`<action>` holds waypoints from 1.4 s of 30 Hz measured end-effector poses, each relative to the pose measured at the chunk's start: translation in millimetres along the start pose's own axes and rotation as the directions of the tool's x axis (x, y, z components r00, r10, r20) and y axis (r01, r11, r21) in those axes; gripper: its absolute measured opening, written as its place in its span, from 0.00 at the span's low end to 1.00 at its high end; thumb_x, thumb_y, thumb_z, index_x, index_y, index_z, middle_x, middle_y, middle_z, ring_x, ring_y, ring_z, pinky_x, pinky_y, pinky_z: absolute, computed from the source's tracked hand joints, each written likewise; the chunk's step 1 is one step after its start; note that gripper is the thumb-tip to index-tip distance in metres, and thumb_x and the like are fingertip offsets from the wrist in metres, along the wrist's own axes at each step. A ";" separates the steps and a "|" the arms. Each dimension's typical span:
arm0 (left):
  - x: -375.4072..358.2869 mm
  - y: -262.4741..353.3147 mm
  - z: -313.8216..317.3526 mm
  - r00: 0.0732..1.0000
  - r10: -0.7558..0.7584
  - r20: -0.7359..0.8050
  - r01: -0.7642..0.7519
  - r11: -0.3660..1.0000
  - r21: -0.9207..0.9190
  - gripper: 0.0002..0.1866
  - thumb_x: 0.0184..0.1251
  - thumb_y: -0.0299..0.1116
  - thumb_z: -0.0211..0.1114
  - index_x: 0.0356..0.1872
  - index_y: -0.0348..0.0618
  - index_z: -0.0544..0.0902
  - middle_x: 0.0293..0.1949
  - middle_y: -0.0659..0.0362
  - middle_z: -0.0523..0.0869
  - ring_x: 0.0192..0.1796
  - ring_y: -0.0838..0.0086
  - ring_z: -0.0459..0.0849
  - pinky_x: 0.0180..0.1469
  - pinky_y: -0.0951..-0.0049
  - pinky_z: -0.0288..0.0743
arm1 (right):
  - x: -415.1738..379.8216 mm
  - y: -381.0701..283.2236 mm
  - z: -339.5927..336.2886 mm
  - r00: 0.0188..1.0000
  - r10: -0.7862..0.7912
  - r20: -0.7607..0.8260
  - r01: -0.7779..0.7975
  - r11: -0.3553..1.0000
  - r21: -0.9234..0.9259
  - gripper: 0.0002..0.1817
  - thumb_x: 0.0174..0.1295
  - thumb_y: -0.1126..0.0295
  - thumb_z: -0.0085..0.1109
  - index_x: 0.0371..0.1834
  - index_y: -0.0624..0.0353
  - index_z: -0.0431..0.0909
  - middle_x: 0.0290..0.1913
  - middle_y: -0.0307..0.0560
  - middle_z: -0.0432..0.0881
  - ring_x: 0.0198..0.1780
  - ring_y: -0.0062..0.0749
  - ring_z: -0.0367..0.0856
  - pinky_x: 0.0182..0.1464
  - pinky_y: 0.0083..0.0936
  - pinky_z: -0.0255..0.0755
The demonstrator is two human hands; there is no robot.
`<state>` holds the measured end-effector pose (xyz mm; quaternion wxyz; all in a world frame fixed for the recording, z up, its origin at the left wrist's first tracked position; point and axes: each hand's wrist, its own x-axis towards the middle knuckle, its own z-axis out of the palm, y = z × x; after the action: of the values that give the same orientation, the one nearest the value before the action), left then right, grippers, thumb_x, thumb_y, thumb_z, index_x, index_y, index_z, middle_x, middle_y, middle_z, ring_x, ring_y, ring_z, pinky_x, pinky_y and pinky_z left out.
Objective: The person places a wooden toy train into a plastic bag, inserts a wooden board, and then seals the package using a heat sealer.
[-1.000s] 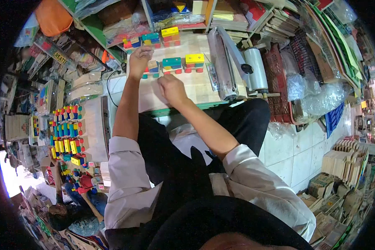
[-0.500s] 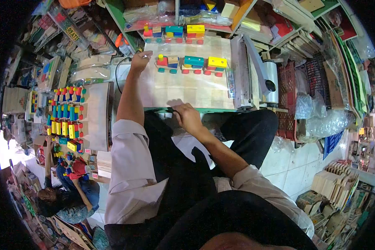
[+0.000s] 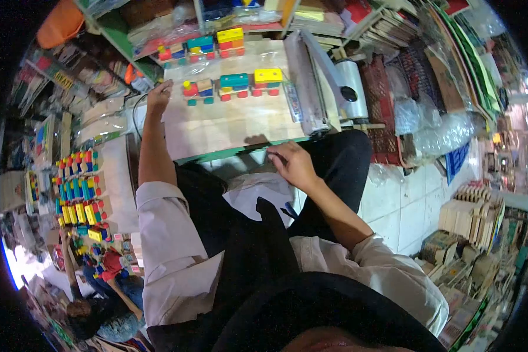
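On the pale wooden board [image 3: 217, 129] before me stands a toy train [image 3: 234, 82] with a red-and-wood engine, a green-topped wagon and a yellow-topped wagon. A second toy train [image 3: 200, 47] of the same kind is behind it. My left hand [image 3: 159, 98] is at the board's left edge, left of the engine, with its fingers curled together. Over the board's green front edge [image 3: 240, 150], my right hand [image 3: 294, 166] has its fingers bent inward, a dark spot at their tips. I cannot tell what either hand holds.
A sealing machine [image 3: 314, 82] and a roll of clear film [image 3: 352, 88] flank the board's right side. More toy trains [image 3: 79, 189] stand in rows on the left, beside another person [image 3: 108, 281]. A red crate [image 3: 381, 111] is at the right.
The head view has turned, so the scene shifts left and tilts. My right hand sits farther right along the front edge; my left hand stays by the board's left edge.
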<state>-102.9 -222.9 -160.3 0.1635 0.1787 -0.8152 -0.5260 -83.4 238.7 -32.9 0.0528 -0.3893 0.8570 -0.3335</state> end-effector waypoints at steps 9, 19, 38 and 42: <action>-1.5 22.6 6.9 0.983 -0.185 0.002 0.184 0.974 -0.136 0.20 0.62 0.24 0.51 0.56 0.41 0.77 0.45 0.64 0.83 0.27 0.86 0.70 0.29 0.84 0.66 | 84.5 20.6 -145.9 0.816 -0.258 -0.517 0.062 0.929 -0.365 0.06 0.52 0.75 0.58 0.34 0.61 0.79 0.37 0.53 0.80 0.39 0.48 0.77 0.42 0.35 0.70; -1.3 -2.8 9.1 0.976 -0.208 0.057 0.214 0.965 -0.151 0.17 0.63 0.30 0.57 0.53 0.41 0.78 0.44 0.61 0.83 0.37 0.78 0.79 0.36 0.77 0.74 | 3.1 23.4 -25.2 0.999 0.050 0.004 -0.050 0.996 0.077 0.06 0.52 0.73 0.61 0.31 0.64 0.79 0.33 0.53 0.80 0.39 0.49 0.78 0.43 0.35 0.72; -12.3 56.0 22.0 0.933 -0.341 0.116 0.360 0.872 -0.331 0.21 0.61 0.26 0.57 0.57 0.41 0.75 0.53 0.58 0.79 0.46 0.73 0.79 0.48 0.73 0.75 | 30.6 -0.2 -125.3 0.907 0.153 -0.391 -0.105 0.984 0.141 0.06 0.56 0.75 0.59 0.37 0.61 0.80 0.37 0.46 0.83 0.38 0.29 0.80 0.41 0.23 0.71; -10.5 50.2 22.2 0.936 -0.326 0.136 0.353 0.873 -0.337 0.22 0.60 0.27 0.59 0.58 0.40 0.74 0.53 0.56 0.78 0.45 0.74 0.79 0.47 0.75 0.75 | 40.5 20.9 -164.0 0.771 0.313 -0.555 -0.154 0.937 0.313 0.07 0.61 0.73 0.57 0.39 0.65 0.79 0.38 0.43 0.82 0.39 0.21 0.77 0.44 0.19 0.70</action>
<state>-109.7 -181.1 -123.9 0.0676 0.2665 -0.6679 -0.6917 -182.1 307.2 87.8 -0.1297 -0.1441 0.8226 -0.5346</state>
